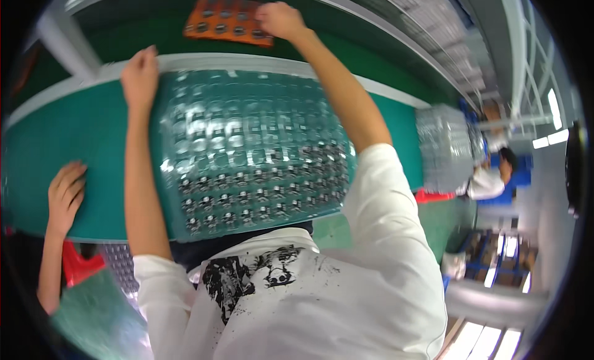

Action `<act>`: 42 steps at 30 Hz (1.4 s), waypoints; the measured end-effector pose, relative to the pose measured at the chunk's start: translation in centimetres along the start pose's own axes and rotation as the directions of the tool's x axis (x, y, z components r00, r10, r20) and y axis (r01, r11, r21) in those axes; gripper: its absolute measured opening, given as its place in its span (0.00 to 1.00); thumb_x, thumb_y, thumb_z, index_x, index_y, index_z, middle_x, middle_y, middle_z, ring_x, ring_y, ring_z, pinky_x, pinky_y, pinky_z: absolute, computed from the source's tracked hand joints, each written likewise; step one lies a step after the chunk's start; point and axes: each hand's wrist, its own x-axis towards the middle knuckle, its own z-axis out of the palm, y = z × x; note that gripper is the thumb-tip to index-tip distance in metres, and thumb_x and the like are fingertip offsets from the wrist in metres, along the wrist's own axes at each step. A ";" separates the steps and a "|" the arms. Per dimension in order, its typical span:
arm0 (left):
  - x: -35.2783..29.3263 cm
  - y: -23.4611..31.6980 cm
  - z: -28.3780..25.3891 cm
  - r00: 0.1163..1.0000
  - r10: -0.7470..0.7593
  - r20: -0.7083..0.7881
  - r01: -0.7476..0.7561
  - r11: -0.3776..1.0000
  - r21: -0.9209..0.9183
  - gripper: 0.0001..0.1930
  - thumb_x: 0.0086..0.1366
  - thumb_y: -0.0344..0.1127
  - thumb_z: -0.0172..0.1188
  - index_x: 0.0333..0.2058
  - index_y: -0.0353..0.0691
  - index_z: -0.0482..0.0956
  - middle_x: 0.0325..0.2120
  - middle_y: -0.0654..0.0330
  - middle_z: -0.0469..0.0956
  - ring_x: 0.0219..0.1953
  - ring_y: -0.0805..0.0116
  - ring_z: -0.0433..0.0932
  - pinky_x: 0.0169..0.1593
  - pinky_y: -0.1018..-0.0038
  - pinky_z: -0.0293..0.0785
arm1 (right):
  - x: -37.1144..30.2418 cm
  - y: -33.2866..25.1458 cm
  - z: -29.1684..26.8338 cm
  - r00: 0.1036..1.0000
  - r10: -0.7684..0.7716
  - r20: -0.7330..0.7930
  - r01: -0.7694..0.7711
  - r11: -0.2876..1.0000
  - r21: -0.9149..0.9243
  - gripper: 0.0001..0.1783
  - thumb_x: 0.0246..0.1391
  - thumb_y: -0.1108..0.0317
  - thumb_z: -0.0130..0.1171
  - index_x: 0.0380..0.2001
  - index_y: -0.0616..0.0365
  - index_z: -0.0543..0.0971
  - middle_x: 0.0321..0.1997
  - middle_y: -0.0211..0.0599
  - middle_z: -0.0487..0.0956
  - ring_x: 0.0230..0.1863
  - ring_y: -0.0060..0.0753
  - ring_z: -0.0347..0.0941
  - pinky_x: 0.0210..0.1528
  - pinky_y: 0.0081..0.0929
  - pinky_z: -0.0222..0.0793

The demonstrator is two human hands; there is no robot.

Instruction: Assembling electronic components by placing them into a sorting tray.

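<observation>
Our right hand [280,20] is at the orange tray [230,20], long axis left-to-right; our left hand [141,78] curls, both fingers' grips we cannot tell.

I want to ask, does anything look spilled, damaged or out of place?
Nothing stands out: small parts sit in near rows of the clear tray, and the orange tray lies at the right hand. Blur may hide faults.
</observation>
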 end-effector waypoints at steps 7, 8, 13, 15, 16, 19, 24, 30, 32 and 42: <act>0.0 -0.4 0.5 1.000 0.004 0.026 0.001 0.982 -0.191 0.21 0.67 0.46 0.51 0.20 0.36 0.71 0.13 0.68 0.65 0.18 0.81 0.61 0.22 0.80 0.56 | -0.9 0.2 2.1 0.980 0.140 -0.139 -0.091 0.946 0.310 0.09 0.45 0.66 0.59 0.32 0.50 0.82 0.35 0.41 0.81 0.38 0.47 0.77 0.43 0.40 0.74; 0.1 -0.5 0.7 0.999 0.017 0.037 -0.010 0.979 -0.202 0.21 0.67 0.46 0.51 0.20 0.36 0.71 0.13 0.68 0.65 0.18 0.81 0.61 0.22 0.80 0.56 | -0.8 0.3 1.8 0.990 0.115 -0.082 -0.087 0.954 0.288 0.11 0.45 0.65 0.58 0.35 0.50 0.81 0.36 0.42 0.81 0.39 0.48 0.77 0.43 0.41 0.74; 0.5 -2.1 -0.4 0.996 -0.043 0.072 0.054 0.985 -0.166 0.21 0.67 0.47 0.51 0.19 0.38 0.70 0.14 0.68 0.64 0.19 0.81 0.61 0.23 0.79 0.57 | -1.4 -0.8 -0.4 0.986 0.169 -0.011 -0.160 0.953 0.258 0.17 0.49 0.58 0.55 0.41 0.52 0.79 0.42 0.47 0.79 0.42 0.50 0.76 0.44 0.41 0.73; -0.5 0.8 0.5 0.998 0.057 0.002 -0.057 0.994 -0.092 0.20 0.67 0.46 0.51 0.19 0.38 0.71 0.14 0.69 0.64 0.19 0.81 0.61 0.23 0.79 0.58 | -4.7 0.9 -1.8 0.968 0.122 -0.219 -0.050 0.950 0.309 0.15 0.51 0.58 0.55 0.37 0.56 0.80 0.37 0.45 0.80 0.40 0.50 0.77 0.41 0.38 0.74; -0.2 1.1 0.9 0.997 0.080 0.022 -0.078 0.993 -0.093 0.20 0.66 0.46 0.51 0.20 0.38 0.72 0.14 0.69 0.65 0.18 0.81 0.62 0.24 0.79 0.58 | -7.1 2.3 -2.8 0.950 0.000 -0.313 0.107 0.940 0.324 0.12 0.53 0.61 0.56 0.34 0.57 0.79 0.32 0.43 0.80 0.35 0.44 0.78 0.37 0.33 0.73; -0.5 0.2 0.2 0.999 -0.016 0.032 0.021 0.987 -0.158 0.20 0.66 0.45 0.51 0.21 0.36 0.73 0.13 0.67 0.67 0.18 0.80 0.63 0.24 0.78 0.60 | -13.8 -0.9 -7.6 0.998 -0.042 -0.037 0.055 0.870 0.490 0.07 0.53 0.67 0.56 0.30 0.61 0.78 0.22 0.38 0.75 0.21 0.26 0.67 0.26 0.24 0.65; -0.4 1.0 -0.1 1.000 0.009 0.003 -0.009 0.994 -0.112 0.20 0.66 0.45 0.51 0.21 0.34 0.73 0.12 0.66 0.68 0.17 0.79 0.65 0.24 0.78 0.60 | -23.8 -3.4 -11.4 0.947 0.029 0.321 -0.212 0.805 0.554 0.05 0.49 0.71 0.60 0.30 0.61 0.78 0.18 0.36 0.72 0.19 0.20 0.65 0.24 0.20 0.62; 0.1 -0.4 0.3 0.990 0.129 -0.065 -0.130 0.991 -0.016 0.19 0.65 0.44 0.51 0.22 0.35 0.74 0.12 0.64 0.69 0.18 0.79 0.68 0.25 0.77 0.63 | -26.8 -7.3 -11.2 0.906 -0.156 0.394 -0.016 0.916 0.400 0.12 0.44 0.65 0.66 0.31 0.58 0.79 0.19 0.36 0.74 0.21 0.35 0.71 0.25 0.29 0.66; -0.2 -0.4 0.3 0.990 0.116 -0.084 -0.120 0.992 -0.045 0.18 0.64 0.44 0.52 0.23 0.34 0.73 0.14 0.54 0.69 0.18 0.63 0.68 0.25 0.70 0.65 | -26.6 -7.8 -12.0 0.899 -0.111 0.424 -0.048 0.937 0.347 0.13 0.43 0.63 0.66 0.31 0.57 0.79 0.21 0.39 0.76 0.24 0.43 0.73 0.28 0.34 0.68; -0.6 0.4 0.6 0.978 0.148 -0.146 -0.159 0.985 -0.071 0.18 0.63 0.42 0.53 0.21 0.33 0.73 0.14 0.54 0.71 0.18 0.62 0.71 0.25 0.68 0.66 | -21.5 -7.5 -15.4 0.845 -0.285 0.452 0.109 0.920 0.377 0.03 0.45 0.73 0.59 0.25 0.61 0.78 0.24 0.42 0.77 0.25 0.43 0.74 0.29 0.32 0.69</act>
